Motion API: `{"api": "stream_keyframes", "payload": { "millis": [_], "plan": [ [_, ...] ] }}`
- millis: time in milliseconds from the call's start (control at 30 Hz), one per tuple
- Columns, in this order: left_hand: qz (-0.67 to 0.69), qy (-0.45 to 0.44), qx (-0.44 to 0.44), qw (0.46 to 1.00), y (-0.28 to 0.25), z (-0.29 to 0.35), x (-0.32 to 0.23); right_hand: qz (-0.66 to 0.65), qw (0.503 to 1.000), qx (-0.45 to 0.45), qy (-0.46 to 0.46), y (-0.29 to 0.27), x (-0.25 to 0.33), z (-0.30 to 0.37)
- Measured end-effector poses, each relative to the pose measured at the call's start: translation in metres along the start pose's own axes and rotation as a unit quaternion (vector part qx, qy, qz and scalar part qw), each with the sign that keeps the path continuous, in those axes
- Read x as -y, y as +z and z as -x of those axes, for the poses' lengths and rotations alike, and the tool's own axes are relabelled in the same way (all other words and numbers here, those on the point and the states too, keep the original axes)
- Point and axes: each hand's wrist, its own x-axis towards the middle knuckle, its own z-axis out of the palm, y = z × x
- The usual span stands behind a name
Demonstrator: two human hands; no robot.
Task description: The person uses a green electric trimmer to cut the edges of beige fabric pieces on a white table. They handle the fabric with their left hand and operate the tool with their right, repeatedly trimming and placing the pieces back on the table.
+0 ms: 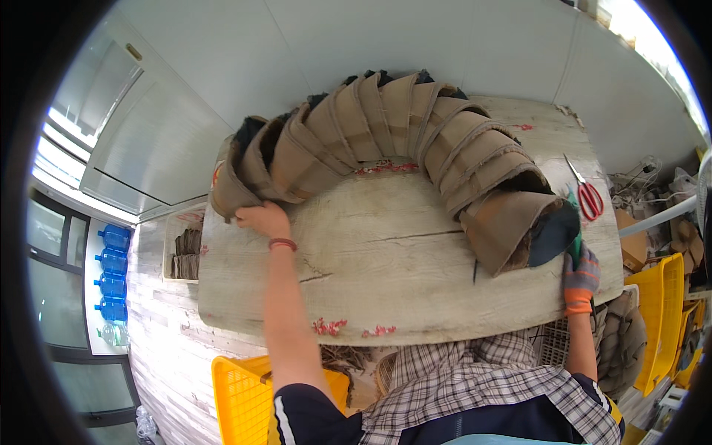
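Observation:
A curved row of brown, stiff cloth-like sleeve pieces [386,122], dark inside, lies nested in an arch across the table. My bare left hand [265,219], with a red band at the wrist, pinches the lower edge of the leftmost sleeve piece [231,191]. My right hand [581,280] wears a grey and orange glove and is closed round a slim green tool [576,241], whose kind I cannot make out. That tool stands beside the open, dark-lined end of the rightmost sleeve piece [504,228]. Red-handled scissors [589,199] lie just beyond it.
The worn, pale wooden table [386,282] stands against a white panel wall [386,37]. Yellow crates stand below left [241,397] and right [660,319]. A white bin [178,256] of dark pieces is at the left. Blue water bottles [111,285] line the far left.

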Motion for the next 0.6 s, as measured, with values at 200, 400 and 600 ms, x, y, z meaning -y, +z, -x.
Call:
{"api": "stream_keyframes", "payload": {
  "millis": [200, 400, 600],
  "plan": [
    [0.079, -0.084, -0.101, 0.988, -0.056, 0.105, -0.002, 0.02, 0.984, 0.159, 0.082, 0.01, -0.013, -0.022],
    [0.304, -0.081, 0.039, 0.948, -0.112, 0.203, 0.06, -0.211, 0.96, 0.139, 0.123, 0.052, -0.066, -0.046],
    [0.417, -0.161, 0.018, 0.895, -0.209, 0.148, 0.109, -0.46, 0.82, 0.247, 0.234, 0.002, -0.108, -0.038]
  ]
}}
